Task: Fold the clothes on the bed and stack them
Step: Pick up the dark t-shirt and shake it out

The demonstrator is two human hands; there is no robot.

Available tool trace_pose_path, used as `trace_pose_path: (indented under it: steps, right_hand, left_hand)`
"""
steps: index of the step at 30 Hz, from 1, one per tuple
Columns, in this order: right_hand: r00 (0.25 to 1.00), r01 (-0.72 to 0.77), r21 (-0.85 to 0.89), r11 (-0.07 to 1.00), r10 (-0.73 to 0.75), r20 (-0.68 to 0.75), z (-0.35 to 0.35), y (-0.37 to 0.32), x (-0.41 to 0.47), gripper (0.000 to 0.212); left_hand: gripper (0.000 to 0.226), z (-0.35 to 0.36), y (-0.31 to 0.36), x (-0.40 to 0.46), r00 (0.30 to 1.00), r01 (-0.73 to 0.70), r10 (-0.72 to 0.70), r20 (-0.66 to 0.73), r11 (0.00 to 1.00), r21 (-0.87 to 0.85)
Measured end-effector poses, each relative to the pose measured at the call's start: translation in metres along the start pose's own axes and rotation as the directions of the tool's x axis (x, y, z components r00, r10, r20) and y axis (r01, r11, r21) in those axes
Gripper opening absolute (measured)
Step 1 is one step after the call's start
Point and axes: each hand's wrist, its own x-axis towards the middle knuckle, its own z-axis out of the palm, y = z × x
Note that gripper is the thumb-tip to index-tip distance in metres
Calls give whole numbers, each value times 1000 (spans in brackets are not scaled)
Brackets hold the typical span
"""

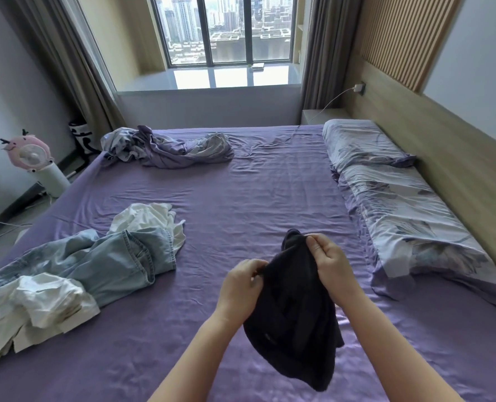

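Left hand and right hand each pinch the upper edge of a black garment, which hangs bunched above the purple bed sheet. To the left lie pale denim jeans between white garments. A crumpled purple quilt lies near the far edge; floral pillows line the headboard side

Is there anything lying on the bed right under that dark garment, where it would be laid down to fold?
Nothing visible. Both hands, left hand and right hand, pinch the dark garment over bare purple sheet. The jeans and white clothes lie off to the left.
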Motion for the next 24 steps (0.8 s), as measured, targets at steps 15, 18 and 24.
trace_pose_path:
  steps: [15, 18, 24]
  right_hand:
    - [961, 269, -381, 885, -222, 162, 5, 5, -21, 30]
    - [990, 128, -219, 967, -112, 83, 5, -3, -14, 12]
    - [982, 178, -237, 955, -157, 104, 6, -27, 6, 9]
  left_hand:
    - [29, -9, 50, 29, 993, 75, -9, 117, 818, -570]
    - [35, -17, 46, 31, 986, 43, 49, 159, 849, -527]
    - [76, -37, 36, 43, 962, -256, 231, 146, 949, 184]
